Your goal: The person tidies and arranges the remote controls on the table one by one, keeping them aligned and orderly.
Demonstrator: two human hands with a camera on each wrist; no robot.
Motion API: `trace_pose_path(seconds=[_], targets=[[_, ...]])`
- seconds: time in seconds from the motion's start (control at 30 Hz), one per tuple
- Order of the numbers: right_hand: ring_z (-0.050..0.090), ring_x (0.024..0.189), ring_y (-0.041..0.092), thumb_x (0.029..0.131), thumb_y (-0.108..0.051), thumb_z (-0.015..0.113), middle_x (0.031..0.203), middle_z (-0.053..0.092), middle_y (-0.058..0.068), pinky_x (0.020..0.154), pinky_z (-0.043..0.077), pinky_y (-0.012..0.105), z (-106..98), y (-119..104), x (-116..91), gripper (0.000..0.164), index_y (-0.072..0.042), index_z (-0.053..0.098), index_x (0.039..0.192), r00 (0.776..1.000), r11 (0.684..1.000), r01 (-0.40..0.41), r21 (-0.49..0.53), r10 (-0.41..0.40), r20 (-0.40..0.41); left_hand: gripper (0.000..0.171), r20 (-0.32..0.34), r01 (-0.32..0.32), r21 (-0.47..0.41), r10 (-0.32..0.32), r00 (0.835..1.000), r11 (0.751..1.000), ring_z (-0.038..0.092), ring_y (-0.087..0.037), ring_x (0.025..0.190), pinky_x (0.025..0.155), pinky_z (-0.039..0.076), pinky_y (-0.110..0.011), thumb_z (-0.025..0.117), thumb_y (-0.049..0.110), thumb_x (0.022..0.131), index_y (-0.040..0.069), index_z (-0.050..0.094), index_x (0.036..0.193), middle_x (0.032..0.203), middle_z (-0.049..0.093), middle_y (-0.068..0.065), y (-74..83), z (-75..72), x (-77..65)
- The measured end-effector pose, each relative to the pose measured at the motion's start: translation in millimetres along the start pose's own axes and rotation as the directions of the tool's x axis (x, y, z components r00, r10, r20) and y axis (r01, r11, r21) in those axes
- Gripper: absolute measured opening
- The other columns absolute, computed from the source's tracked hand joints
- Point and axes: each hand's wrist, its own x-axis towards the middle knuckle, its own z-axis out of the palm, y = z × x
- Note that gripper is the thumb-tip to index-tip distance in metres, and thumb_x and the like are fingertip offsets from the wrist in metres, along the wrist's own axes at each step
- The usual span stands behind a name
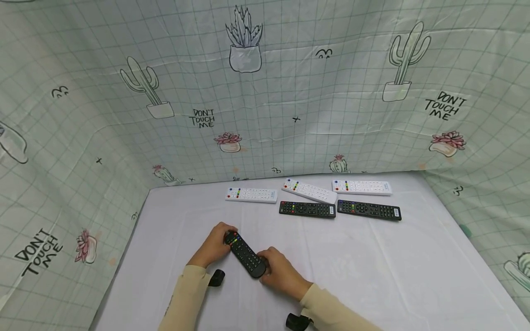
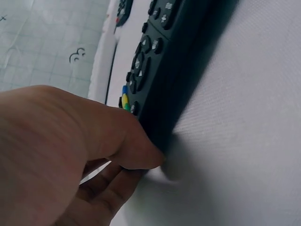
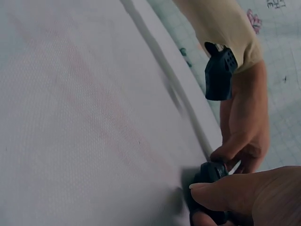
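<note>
A black remote control [image 1: 247, 255] with coloured buttons near one end is held slantwise between both hands, close above or on the white table. My left hand [image 1: 216, 244] pinches its far left end, the one with the coloured buttons; in the left wrist view the thumb [image 2: 136, 146] presses against the remote's side. With thumb and fingers, my right hand [image 1: 283, 275] grips the near right end. The right wrist view shows the right thumb [image 3: 225, 193] on the remote's end, while the left hand [image 3: 247, 122] holds the other end beyond it.
Toward the table's back lie three white remotes [image 1: 251, 195], [image 1: 309, 191], [image 1: 361, 187] and two black remotes [image 1: 307, 209], [image 1: 369, 209]. A printed cactus cloth [image 1: 265, 101] hangs behind and beside the white table [image 1: 352, 266]. Each wrist carries a small black camera [image 1: 217, 277].
</note>
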Motion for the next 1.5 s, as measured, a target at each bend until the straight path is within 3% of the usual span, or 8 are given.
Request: trace_pose_path(seconds=[0.23, 0.77, 1.07, 1.5], targets=[[0.056, 0.086, 0.006, 0.070, 0.014, 0.081, 0.100, 0.059, 0.006, 0.073, 0.054, 0.020, 6.8, -3.7, -0.3, 0.058, 0.014, 0.063, 0.125, 0.999, 0.999, -0.020, 0.034, 0.019, 0.038, 0.051, 0.034, 0.022, -0.002, -0.022, 0.999, 1.000, 0.060, -0.028, 0.102, 0.101, 0.052, -0.051, 0.063, -0.027, 0.074, -0.008, 0.071, 0.121, 0.110, 0.063, -0.015, 0.1, -1.7, 0.3], [0.053, 0.082, 0.002, 0.065, 0.019, 0.081, 0.100, 0.055, 0.005, 0.071, 0.056, 0.018, 25.3, -15.9, 5.1, 0.076, 0.017, 0.056, 0.137, 0.991, 0.988, -0.093, 0.126, 0.080, 0.103, 0.053, 0.090, -0.065, 0.041, 0.061, 0.994, 0.997, 0.063, -0.029, 0.102, 0.098, 0.053, -0.052, 0.065, -0.029, 0.075, -0.003, 0.073, 0.120, 0.110, 0.066, -0.011, -5.4, -9.2, -0.6], [0.049, 0.079, 0.002, 0.064, 0.023, 0.076, 0.099, 0.052, 0.003, 0.065, 0.052, 0.017, 34.9, -26.0, 7.2, 0.082, 0.015, 0.053, 0.142, 0.993, 0.986, -0.094, 0.139, 0.082, 0.089, 0.047, 0.120, -0.094, 0.050, 0.087, 0.989, 0.994, 0.064, -0.030, 0.106, 0.100, 0.054, -0.053, 0.067, -0.027, 0.080, -0.003, 0.073, 0.120, 0.110, 0.066, -0.010, -6.3, -14.3, -3.6], [0.048, 0.080, 0.002, 0.065, 0.022, 0.077, 0.102, 0.051, 0.003, 0.069, 0.050, 0.019, 48.6, -35.0, 9.1, 0.083, 0.015, 0.050, 0.143, 0.988, 0.978, -0.139, 0.158, 0.126, 0.086, 0.049, 0.150, -0.101, 0.063, 0.090, 0.985, 0.993, 0.061, -0.023, 0.100, 0.096, 0.054, -0.049, 0.068, -0.029, 0.077, -0.001, 0.074, 0.117, 0.108, 0.066, -0.008, -10.1, -18.0, -1.9]])
